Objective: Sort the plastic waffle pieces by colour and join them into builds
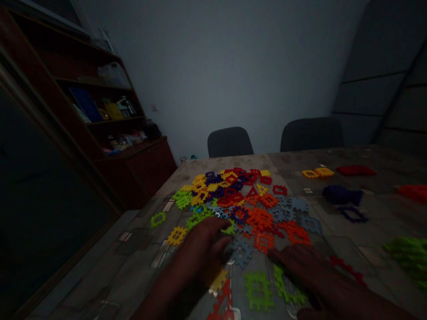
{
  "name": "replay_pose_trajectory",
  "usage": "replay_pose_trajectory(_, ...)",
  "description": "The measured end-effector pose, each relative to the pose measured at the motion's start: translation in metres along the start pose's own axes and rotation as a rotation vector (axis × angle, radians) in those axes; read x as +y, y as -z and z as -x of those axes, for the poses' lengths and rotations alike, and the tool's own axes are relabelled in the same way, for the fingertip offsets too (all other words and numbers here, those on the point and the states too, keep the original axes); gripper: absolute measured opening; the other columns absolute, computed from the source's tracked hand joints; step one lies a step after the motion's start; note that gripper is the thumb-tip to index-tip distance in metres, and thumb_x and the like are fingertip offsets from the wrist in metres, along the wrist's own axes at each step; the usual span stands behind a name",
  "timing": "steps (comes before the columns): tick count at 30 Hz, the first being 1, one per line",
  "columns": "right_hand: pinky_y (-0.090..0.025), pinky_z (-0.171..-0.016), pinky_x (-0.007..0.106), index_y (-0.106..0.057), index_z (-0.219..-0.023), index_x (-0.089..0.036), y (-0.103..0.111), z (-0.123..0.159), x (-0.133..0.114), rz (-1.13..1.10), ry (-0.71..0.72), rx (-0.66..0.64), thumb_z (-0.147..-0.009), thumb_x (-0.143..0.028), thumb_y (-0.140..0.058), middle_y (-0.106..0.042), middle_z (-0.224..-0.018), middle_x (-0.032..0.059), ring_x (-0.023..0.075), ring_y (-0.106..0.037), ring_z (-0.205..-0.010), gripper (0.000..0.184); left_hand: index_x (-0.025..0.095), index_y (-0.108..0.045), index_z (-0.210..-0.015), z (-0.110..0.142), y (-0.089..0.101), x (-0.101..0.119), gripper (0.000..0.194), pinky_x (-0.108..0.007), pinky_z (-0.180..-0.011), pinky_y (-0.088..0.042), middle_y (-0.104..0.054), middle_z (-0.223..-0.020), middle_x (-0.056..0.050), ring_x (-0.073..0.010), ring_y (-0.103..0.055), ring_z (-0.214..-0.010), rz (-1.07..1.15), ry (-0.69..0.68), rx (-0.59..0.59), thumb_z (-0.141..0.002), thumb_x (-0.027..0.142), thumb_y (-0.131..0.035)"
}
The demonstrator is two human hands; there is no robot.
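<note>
My left hand [210, 238] is over the near side of a heap of interlocking plastic tiles, fingers bent and apart from the thumb. A light green tile [229, 227] lies at its fingertips; whether they touch is too dim to tell. A grey-blue tile [240, 252] is just right of this hand. My right hand [303, 269] reaches in with fingers stretched out, their tips beside an orange window tile [264, 242]. Partly under it is a green frame tile [287, 286]. Another green window tile [258, 290] lies between my hands. My left forearm partly hides a yellow tile [219, 281].
Farther right on the patterned table [133, 266] are a purple bundle [342, 195], a purple frame [352, 214], a red piece [356, 170] and a green pile [408, 258]. Two dark chairs [230, 142] stand behind the table. A wooden shelf unit [133, 160] is at left.
</note>
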State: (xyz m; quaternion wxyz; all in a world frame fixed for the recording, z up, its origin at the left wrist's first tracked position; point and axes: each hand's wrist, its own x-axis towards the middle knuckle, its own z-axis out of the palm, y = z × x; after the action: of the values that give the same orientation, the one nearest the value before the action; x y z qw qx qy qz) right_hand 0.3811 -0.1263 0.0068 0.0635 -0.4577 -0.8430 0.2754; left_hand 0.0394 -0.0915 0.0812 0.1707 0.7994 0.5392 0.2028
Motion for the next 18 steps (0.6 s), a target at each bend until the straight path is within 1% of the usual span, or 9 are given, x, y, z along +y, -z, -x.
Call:
replay_pose_trajectory(1,-0.029,-0.121,0.071,-0.035,-0.163,-0.041,0.003,0.0,-0.004,-0.005,-0.005,-0.011,-0.079,-0.025,-0.078,-0.035,-0.171,0.0047,0.0466,-0.027,-0.155,0.095,0.025,-0.073,-0.123,-0.005,0.006,-0.011,0.028,-0.043,-0.102,-0.052,-0.076,-0.123,-0.01,-0.0296,-0.07,-0.114,-0.027,0.027,0.033,-0.097,0.022,-0.063)
replay_pose_trajectory(3,-0.035,-0.119,0.069,-0.043,-0.161,-0.038,0.008,-0.001,-0.013,0.008,0.025,0.017,-0.076,-0.024,-0.081,-0.045,-0.166,0.0075,0.0469,-0.036,-0.151,0.094,0.023,-0.074,-0.12,-0.012,0.011,-0.026,0.028,-0.047,-0.103,-0.051,-0.076,-0.122,-0.013,-0.0322,-0.07,-0.115,-0.066,0.061,0.055,-0.097,0.019,-0.059)
replay_pose_trajectory(5,-0.043,-0.116,0.064,-0.05,-0.157,-0.036,0.012,-0.003,-0.02,0.038,0.099,0.077,-0.071,-0.019,-0.081,-0.056,-0.157,0.0095,0.0452,-0.049,-0.144,0.093,0.021,-0.073,-0.121,-0.015,0.008,-0.03,0.028,-0.046,-0.103,-0.051,-0.075,-0.124,-0.014,-0.0323,-0.069,-0.116,-0.079,0.055,0.034,-0.096,0.018,-0.06)
replay_pose_trajectory(7,-0.046,-0.114,0.061,-0.05,-0.157,-0.037,0.013,-0.004,-0.025,0.068,0.166,0.127,-0.07,-0.016,-0.079,-0.062,-0.151,0.0088,0.0423,-0.057,-0.137,0.095,0.021,-0.071,-0.124,-0.016,-0.004,-0.026,0.031,-0.043,-0.105,-0.049,-0.073,-0.129,-0.013,-0.0315,-0.066,-0.12,-0.09,0.028,-0.004,-0.093,0.02,-0.066)
replay_pose_trajectory(10,-0.045,-0.116,0.057,-0.044,-0.16,-0.04,0.013,-0.003,-0.028,0.093,0.21,0.154,-0.074,-0.015,-0.075,-0.062,-0.152,0.0048,0.0382,-0.059,-0.135,0.095,0.022,-0.068,-0.13,-0.016,-0.024,-0.018,0.041,-0.045,-0.11,-0.045,-0.069,-0.137,-0.013,-0.0327,-0.061,-0.127,-0.114,0.004,-0.051,-0.09,0.022,-0.074)
replay_pose_trajectory(13,-0.043,-0.117,0.055,-0.038,-0.163,-0.042,0.009,-0.002,-0.026,0.098,0.214,0.162,-0.076,-0.014,-0.072,-0.06,-0.154,0.0029,0.0365,-0.058,-0.136,0.097,0.022,-0.062,-0.138,-0.019,-0.037,-0.017,0.048,-0.047,-0.113,-0.041,-0.064,-0.143,-0.014,-0.0326,-0.056,-0.132,-0.133,0.008,-0.055,-0.092,0.026,-0.073)
replay_pose_trajectory(15,-0.043,-0.117,0.054,-0.038,-0.163,-0.041,0.006,-0.002,-0.024,0.096,0.21,0.17,-0.076,-0.014,-0.073,-0.06,-0.154,0.003,0.0367,-0.057,-0.137,0.097,0.021,-0.06,-0.14,-0.02,-0.039,-0.02,0.049,-0.047,-0.113,-0.041,-0.064,-0.142,-0.015,-0.0326,-0.056,-0.131,-0.135,0.015,-0.045,-0.093,0.025,-0.072)
replay_pose_trajectory(18,-0.046,-0.115,0.052,-0.039,-0.162,-0.04,0.003,-0.003,-0.021,0.086,0.223,0.173,-0.075,-0.017,-0.074,-0.061,-0.152,0.0038,0.0374,-0.057,-0.136,0.097,0.02,-0.067,-0.133,-0.021,-0.033,-0.027,0.047,-0.045,-0.109,-0.044,-0.069,-0.133,-0.014,-0.0329,-0.06,-0.125,-0.109,0.017,-0.043,-0.087,0.023,-0.076)
